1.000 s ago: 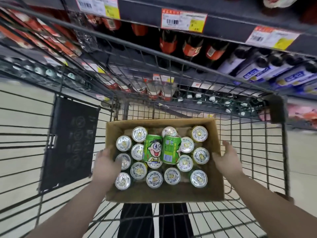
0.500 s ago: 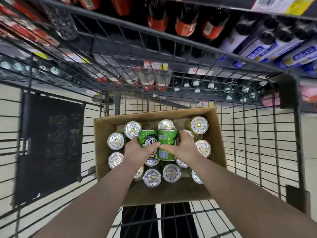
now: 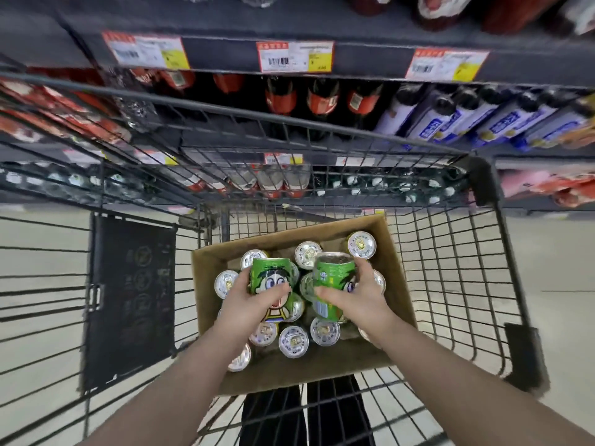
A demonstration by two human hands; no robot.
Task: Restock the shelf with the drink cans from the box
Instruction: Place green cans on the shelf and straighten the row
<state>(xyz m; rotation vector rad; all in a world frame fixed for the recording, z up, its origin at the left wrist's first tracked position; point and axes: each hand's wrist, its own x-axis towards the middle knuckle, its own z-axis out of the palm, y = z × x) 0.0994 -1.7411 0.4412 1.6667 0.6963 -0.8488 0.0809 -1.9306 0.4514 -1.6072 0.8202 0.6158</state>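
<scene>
The left hand (image 3: 244, 304) grips the can with the cartoon face (image 3: 269, 278), and the right hand (image 3: 360, 300) grips the other can (image 3: 333, 275). Both are just above the box (image 3: 206, 284), over the standing cans (image 3: 293, 341). Taking two at once probably saves trips to the shelf (image 3: 225, 53) behind the box. Half a second ago these two lay flat in the box; now they are lifted.

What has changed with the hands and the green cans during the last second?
The left hand moved in from the side of the box and now grips one green can; the right hand did likewise with the other green can. Both cans are lifted above it. The box and the upright cans stayed in the cart.
</scene>
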